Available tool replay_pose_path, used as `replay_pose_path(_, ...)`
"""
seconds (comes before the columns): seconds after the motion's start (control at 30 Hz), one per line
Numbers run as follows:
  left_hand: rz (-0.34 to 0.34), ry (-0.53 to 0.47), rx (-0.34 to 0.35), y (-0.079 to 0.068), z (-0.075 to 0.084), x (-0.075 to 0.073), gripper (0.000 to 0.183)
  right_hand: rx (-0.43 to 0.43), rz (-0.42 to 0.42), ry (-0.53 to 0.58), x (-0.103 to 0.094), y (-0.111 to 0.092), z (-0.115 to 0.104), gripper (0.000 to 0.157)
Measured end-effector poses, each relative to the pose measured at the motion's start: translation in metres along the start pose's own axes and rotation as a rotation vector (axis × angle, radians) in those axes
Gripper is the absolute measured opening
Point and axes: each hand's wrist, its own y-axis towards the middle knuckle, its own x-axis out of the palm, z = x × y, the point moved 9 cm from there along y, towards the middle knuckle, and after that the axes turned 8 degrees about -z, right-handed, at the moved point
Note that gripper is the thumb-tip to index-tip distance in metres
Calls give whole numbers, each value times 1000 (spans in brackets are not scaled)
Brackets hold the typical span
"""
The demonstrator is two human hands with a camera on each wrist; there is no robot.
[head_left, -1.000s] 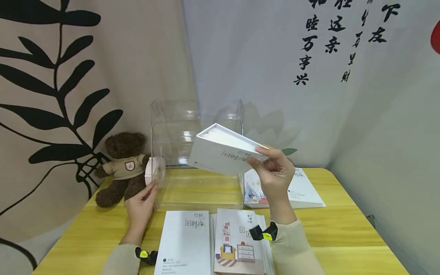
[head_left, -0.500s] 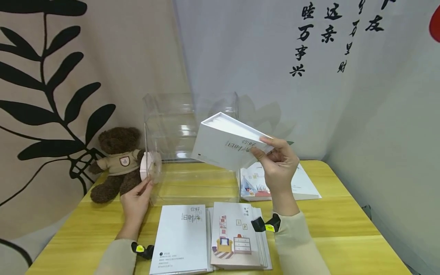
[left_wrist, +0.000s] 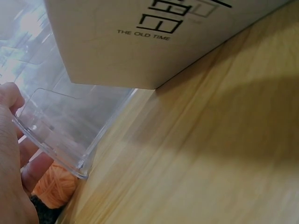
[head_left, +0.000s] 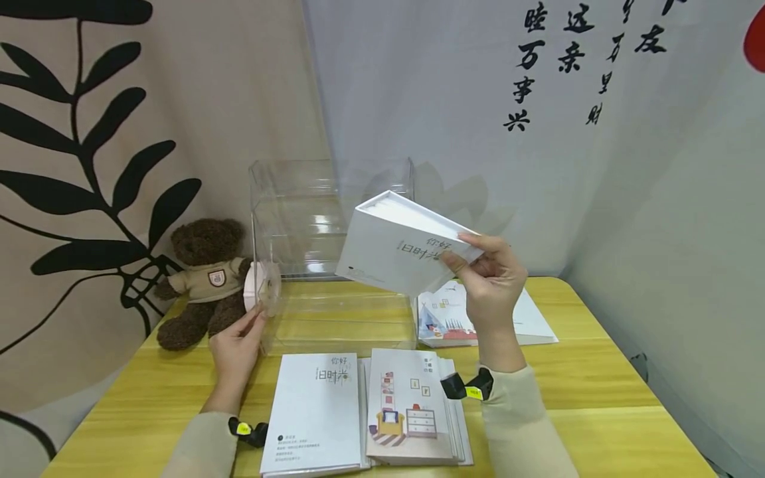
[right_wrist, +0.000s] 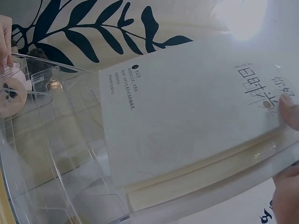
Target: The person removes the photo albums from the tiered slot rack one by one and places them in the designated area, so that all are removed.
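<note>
In the head view a clear plastic box [head_left: 299, 189] stands at the middle back, its front facing me. My left hand [head_left: 235, 345] pinches the near edge of its left wall; the left wrist view shows the thumb on one face of the clear wall [left_wrist: 79, 116] and fingers behind it. My right hand [head_left: 495, 292] grips one end of a white photo album [head_left: 388, 255], thumb on the cover and fingers on the other side. The album is held tilted in the air in front of the box, its page edges facing up.
Two rows of albums lie near me, a white album [head_left: 313, 411] topping the left and an illustrated album [head_left: 409, 405] the right. Further albums [head_left: 445, 318] lie right of the box. A teddy bear [head_left: 209, 285] sits left, beside a pale round object [head_left: 254, 285]. Orange yarn [left_wrist: 55, 186] shows.
The album in my right hand has shifted slightly right and up. My left hand keeps its hold on the box wall. The whole head view has also shifted a little.
</note>
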Motion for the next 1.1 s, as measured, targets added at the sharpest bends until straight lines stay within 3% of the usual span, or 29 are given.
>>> replay_pose_path(0.37, -3, 18, -42, -3, 0, 4, 21, 14, 57, 33, -18, 4, -6, 31)
replay_pose_path(0.63, 4, -17, 42, 4, 8, 3, 23, 30, 53, 109, -38, 4, -10, 33)
replay_pose_path(1.1, 23, 19, 57, 0, 8, -3, 21, 277, -25, 62, -81, -17, 5, 31)
